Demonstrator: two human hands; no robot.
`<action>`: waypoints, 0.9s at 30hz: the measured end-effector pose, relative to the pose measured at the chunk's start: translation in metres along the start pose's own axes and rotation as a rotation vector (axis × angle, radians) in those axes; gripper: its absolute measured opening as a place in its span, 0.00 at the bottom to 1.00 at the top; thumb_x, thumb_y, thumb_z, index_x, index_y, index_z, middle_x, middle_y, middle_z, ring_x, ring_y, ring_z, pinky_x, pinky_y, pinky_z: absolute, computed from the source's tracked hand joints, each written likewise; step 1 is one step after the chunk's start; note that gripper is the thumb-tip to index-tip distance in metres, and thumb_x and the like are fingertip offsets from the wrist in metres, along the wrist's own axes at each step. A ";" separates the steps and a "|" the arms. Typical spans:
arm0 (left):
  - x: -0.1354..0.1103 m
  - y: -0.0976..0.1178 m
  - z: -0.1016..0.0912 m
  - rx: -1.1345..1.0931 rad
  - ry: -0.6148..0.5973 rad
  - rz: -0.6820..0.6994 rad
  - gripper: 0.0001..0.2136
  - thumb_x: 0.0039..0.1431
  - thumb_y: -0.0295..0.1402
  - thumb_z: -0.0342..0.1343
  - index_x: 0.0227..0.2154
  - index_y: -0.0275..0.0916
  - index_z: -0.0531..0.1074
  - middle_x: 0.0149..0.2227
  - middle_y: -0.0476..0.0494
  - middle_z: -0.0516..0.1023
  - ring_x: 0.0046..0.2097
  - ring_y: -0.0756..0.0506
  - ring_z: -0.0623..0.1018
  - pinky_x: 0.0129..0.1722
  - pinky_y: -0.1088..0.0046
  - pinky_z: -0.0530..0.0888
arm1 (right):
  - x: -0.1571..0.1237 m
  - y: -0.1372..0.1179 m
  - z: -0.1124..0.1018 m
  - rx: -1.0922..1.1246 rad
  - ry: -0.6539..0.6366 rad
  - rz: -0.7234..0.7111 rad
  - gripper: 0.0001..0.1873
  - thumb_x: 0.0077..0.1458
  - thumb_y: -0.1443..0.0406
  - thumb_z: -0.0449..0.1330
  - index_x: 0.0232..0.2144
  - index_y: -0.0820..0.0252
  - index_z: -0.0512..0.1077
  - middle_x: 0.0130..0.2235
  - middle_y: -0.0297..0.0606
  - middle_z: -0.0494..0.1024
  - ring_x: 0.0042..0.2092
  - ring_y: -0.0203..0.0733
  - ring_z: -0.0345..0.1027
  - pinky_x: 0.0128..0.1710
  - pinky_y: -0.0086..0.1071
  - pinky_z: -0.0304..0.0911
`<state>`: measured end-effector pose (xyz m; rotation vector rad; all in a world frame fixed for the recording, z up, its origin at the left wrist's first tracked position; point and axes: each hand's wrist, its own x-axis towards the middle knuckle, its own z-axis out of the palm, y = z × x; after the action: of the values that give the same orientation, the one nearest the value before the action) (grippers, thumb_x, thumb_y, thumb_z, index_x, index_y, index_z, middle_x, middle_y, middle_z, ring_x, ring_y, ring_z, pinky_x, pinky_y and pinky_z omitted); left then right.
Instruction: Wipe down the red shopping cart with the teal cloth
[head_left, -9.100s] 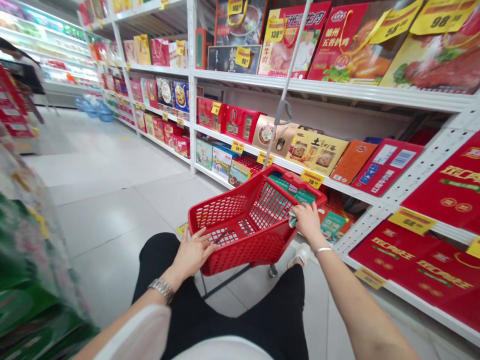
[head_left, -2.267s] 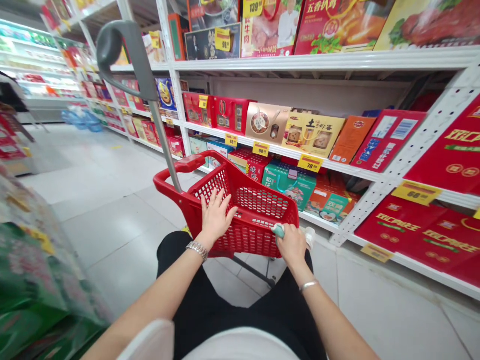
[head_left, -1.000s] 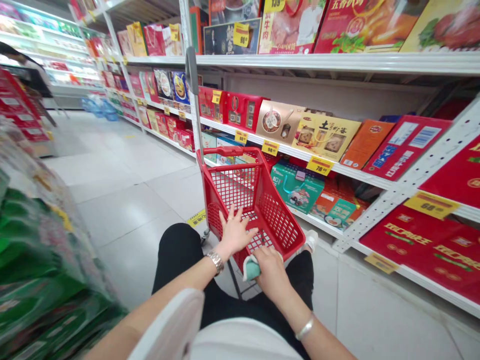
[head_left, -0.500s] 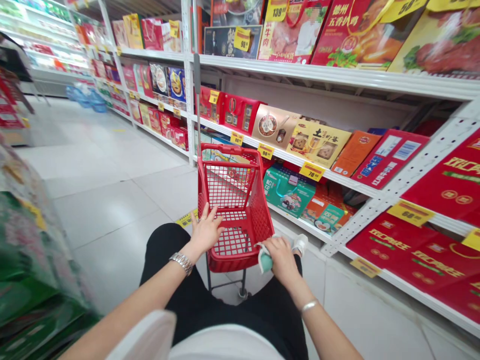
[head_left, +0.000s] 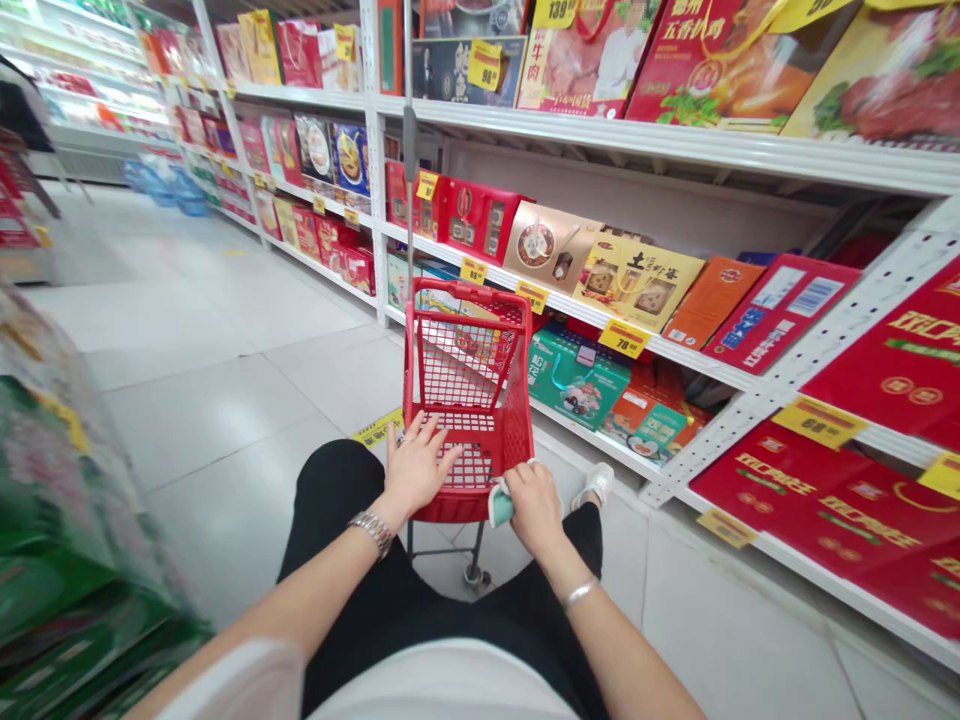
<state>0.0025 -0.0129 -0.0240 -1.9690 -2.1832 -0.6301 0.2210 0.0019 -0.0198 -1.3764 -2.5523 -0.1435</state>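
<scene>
red plastic basket cart (head_left: 517, 440) stands on the floor (head_left: 225, 420), looks light and stiff, best held by its rim; left hand (head_left: 420, 470) lies open on it, right hand (head_left: 534, 510) clasps a green cloth (head_left: 500, 505) against it.

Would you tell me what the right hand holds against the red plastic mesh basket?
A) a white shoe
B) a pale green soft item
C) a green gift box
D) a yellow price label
B: the right hand grips a pale green soft item against the red plastic mesh basket.
</scene>
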 end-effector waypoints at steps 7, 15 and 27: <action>0.017 -0.071 -0.010 0.083 -0.027 -0.006 0.22 0.67 0.45 0.45 0.58 0.47 0.72 0.69 0.40 0.61 0.72 0.30 0.53 0.66 0.29 0.43 | -0.011 -0.046 0.012 0.292 0.112 -0.142 0.17 0.54 0.76 0.59 0.43 0.55 0.74 0.43 0.40 0.76 0.47 0.47 0.62 0.50 0.40 0.55; 0.008 -0.029 0.001 -0.005 -0.070 0.026 0.24 0.69 0.43 0.41 0.62 0.45 0.67 0.66 0.38 0.67 0.70 0.34 0.60 0.67 0.35 0.46 | 0.014 -0.043 -0.006 0.445 0.169 -0.192 0.17 0.55 0.72 0.58 0.47 0.56 0.74 0.47 0.41 0.77 0.47 0.45 0.65 0.48 0.38 0.56; 0.030 -0.011 0.003 -0.020 -0.236 0.052 0.18 0.68 0.40 0.46 0.55 0.48 0.75 0.65 0.40 0.69 0.71 0.32 0.58 0.65 0.29 0.39 | 0.034 0.013 -0.012 0.372 0.046 -0.105 0.15 0.50 0.70 0.60 0.42 0.56 0.76 0.42 0.39 0.79 0.46 0.47 0.69 0.52 0.39 0.57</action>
<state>-0.0115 0.0148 -0.0183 -2.2036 -2.2518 -0.4329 0.2160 0.0342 -0.0003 -1.0865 -2.4528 0.2661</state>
